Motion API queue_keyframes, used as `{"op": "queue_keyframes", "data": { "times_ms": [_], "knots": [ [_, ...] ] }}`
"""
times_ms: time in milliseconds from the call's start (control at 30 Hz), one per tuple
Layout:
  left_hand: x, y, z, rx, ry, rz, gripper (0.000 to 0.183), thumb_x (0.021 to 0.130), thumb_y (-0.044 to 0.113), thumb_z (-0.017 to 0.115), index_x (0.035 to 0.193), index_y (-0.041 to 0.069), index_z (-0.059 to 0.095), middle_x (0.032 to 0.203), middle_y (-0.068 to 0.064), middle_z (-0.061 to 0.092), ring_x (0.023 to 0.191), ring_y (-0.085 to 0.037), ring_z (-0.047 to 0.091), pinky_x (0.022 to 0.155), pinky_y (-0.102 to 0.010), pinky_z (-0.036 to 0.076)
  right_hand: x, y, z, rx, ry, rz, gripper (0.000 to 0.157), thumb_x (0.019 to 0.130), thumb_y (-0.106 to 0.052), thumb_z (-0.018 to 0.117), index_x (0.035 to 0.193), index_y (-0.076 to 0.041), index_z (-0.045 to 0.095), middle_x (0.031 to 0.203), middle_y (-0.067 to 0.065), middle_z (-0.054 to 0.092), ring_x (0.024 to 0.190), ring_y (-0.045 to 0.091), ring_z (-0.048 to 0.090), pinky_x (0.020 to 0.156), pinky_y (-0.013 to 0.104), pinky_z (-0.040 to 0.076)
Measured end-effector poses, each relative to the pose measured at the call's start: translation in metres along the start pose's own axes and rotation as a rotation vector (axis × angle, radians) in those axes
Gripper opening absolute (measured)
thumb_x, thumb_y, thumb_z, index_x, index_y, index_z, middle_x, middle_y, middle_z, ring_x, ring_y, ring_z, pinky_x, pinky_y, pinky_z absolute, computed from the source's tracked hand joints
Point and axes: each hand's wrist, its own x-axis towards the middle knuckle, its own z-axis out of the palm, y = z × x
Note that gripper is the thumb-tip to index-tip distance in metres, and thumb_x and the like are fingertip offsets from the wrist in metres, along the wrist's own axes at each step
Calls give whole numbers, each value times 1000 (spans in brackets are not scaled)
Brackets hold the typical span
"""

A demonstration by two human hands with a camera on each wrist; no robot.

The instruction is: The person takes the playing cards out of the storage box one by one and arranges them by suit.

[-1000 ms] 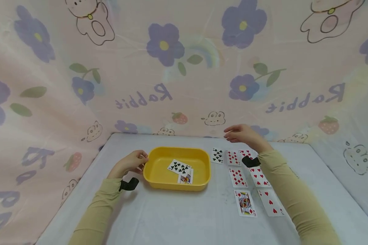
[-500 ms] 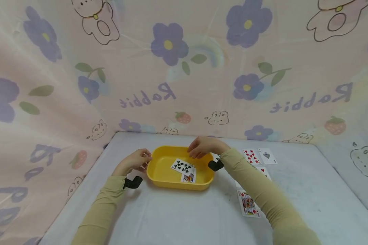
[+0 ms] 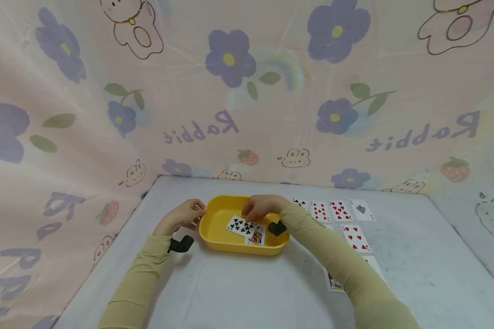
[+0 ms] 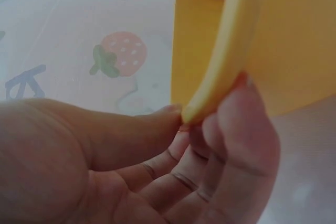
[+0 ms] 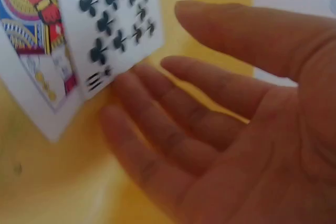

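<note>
A shallow yellow plastic tray (image 3: 238, 249) stands on the white table. My left hand (image 3: 184, 214) is at its left end; in the left wrist view, thumb and fingers pinch the tray's rim (image 4: 220, 66). My right hand (image 3: 267, 205) is inside the tray, over a clubs playing card (image 3: 238, 225) that overlaps a face card (image 3: 256, 236). As the right wrist view shows, the fingers (image 5: 152, 135) are extended, with some tips at the lower edge of the clubs card (image 5: 115, 24). The thumb is apart from it. Whether the fingertips are under the card is unclear.
Right of the tray, playing cards lie face up in rows: a diamonds card (image 3: 319, 211), a hearts card (image 3: 340, 211), an ace of spades (image 3: 361, 210) and another hearts card (image 3: 356, 238). My right forearm hides others. A patterned curtain (image 3: 247, 114) rises behind the table.
My right hand has come left and down from above the back of the table into the tray, reaching the clubs card. My left hand has stayed at the rim. The view has shifted slightly.
</note>
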Motion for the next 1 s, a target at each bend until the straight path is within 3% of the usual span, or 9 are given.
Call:
{"op": "queue_keyframes", "data": {
  "times_ms": [300,667,1000],
  "knots": [
    [3,2,4,-2,9,2,18,100,8,50,113,-3,47,96,-21,57,71,-22,59,58,-32,56,11,-13,18,7,-69,-71,45,82,-5,74,124,-1,58,107,8,65,93,16,61,84,29,51],
    [5,2,3,-6,26,-10,15,99,8,51,110,-1,47,90,-16,56,67,-19,58,57,-31,56,19,-17,20,22,11,-53,39,82,-8,75,118,-4,61,105,7,61,92,18,58,79,28,52],
    [2,0,2,1,30,-28,16,99,10,51,110,-1,48,91,-16,56,69,-21,59,58,-31,56,25,-24,23,-74,56,-40,31,81,-7,75,111,-4,66,93,2,64,83,14,60,76,26,50]
  ]
}}
